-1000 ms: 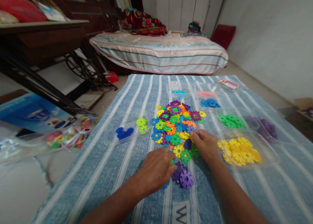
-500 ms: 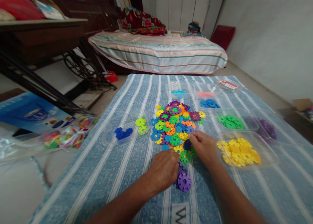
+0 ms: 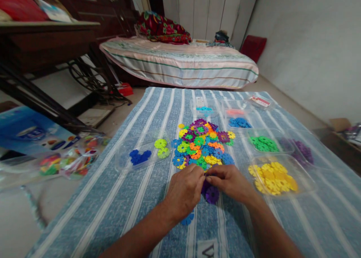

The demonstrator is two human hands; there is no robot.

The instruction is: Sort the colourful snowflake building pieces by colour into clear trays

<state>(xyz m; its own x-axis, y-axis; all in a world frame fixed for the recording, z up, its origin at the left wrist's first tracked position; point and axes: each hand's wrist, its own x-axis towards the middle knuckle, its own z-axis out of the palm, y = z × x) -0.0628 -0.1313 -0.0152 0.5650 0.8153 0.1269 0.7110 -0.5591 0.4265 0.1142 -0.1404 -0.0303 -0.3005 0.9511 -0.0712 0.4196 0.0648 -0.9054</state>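
My left hand (image 3: 184, 190) and my right hand (image 3: 232, 183) meet at the near edge of a mixed pile of notched plastic discs (image 3: 199, 147). Both are closed, fingertips pressed together. Purple notched discs (image 3: 212, 195) hang just below the fingers, seemingly gripped by my left hand; their upper part is hidden. Whatever my right fingers pinch is too small and covered to make out. A blue notched disc (image 3: 187, 218) lies on the striped cloth beside my left wrist.
Clear boxes hold yellow discs (image 3: 275, 179), green discs (image 3: 263, 143), purple discs (image 3: 303, 151) and blue discs (image 3: 239, 122). A left-hand box has dark blue discs (image 3: 140, 157) and lime discs (image 3: 161, 148). Beyond the striped cloth (image 3: 141, 122) stands a bed (image 3: 180, 68).
My right hand has drawn back from the pile to meet my left. The purple discs have shifted away from me, towards the pile. A blue disc now shows beside my left wrist.
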